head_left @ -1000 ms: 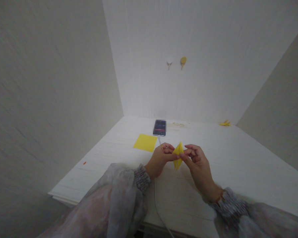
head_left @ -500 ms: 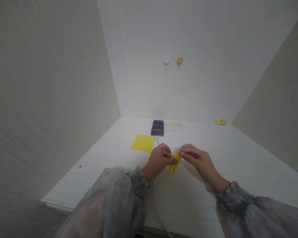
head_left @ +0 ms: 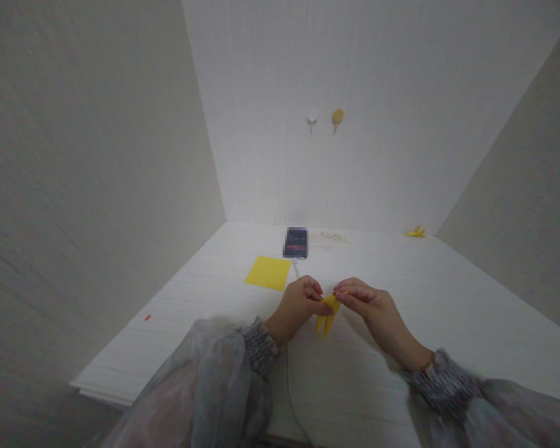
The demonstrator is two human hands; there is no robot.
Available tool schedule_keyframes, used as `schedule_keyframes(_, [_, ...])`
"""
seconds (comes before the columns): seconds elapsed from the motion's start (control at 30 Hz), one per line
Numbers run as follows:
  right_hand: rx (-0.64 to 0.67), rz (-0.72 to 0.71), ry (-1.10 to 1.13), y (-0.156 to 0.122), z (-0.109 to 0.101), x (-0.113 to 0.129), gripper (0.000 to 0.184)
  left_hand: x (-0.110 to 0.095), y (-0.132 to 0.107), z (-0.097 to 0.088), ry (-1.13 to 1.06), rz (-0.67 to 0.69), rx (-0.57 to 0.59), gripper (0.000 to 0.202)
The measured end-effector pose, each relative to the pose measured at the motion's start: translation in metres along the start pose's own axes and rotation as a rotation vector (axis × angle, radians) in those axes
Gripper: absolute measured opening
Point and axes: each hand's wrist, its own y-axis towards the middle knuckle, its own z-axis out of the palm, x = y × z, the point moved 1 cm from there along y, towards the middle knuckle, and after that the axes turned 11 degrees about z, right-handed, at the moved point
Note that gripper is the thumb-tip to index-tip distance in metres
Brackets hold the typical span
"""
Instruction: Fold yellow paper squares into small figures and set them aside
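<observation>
A piece of folded yellow paper (head_left: 329,319) is held up between my two hands, its two narrow points hanging downward. My left hand (head_left: 301,306) is closed, pinching the paper's left side between thumb and fingers. From the right, my right hand (head_left: 371,307) pinches the paper's upper corner with thumb and fingertips. Part of the paper is hidden behind my fingers. Beyond my left hand, a flat square sheet of yellow paper (head_left: 268,272) lies on the white table (head_left: 205,280).
Behind the sheet lies a phone (head_left: 296,242), with a white cable (head_left: 289,386) running toward me. Another folded yellow paper piece (head_left: 415,232) sits in the far right corner. A small red bit (head_left: 147,317) is at the left. Two hooks (head_left: 312,116) are on the back wall.
The view has tilted slightly, so most things appear a little lower. My right fingertips have shifted slightly left along the folded paper's upper corner. Both hands keep their pinch.
</observation>
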Motion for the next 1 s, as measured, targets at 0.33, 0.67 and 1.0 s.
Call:
schedule_keyframes(0.33, [-0.119, 0.046, 0.119, -0.004, 0.008, -0.009, 0.012, 0.001, -0.002, 0.0, -0.073, -0.036, 0.065, 0.041])
schedule_keyframes(0.67, [-0.195, 0.029, 0.029, -0.005, 0.013, -0.003, 0.012, 0.008, -0.001, 0.005, -0.054, -0.034, 0.118, 0.032])
schedule_keyframes(1.0, [0.112, -0.023, 0.061, 0.003, -0.008, -0.005, 0.017, 0.002, -0.004, -0.001, -0.109, -0.067, 0.204, 0.037])
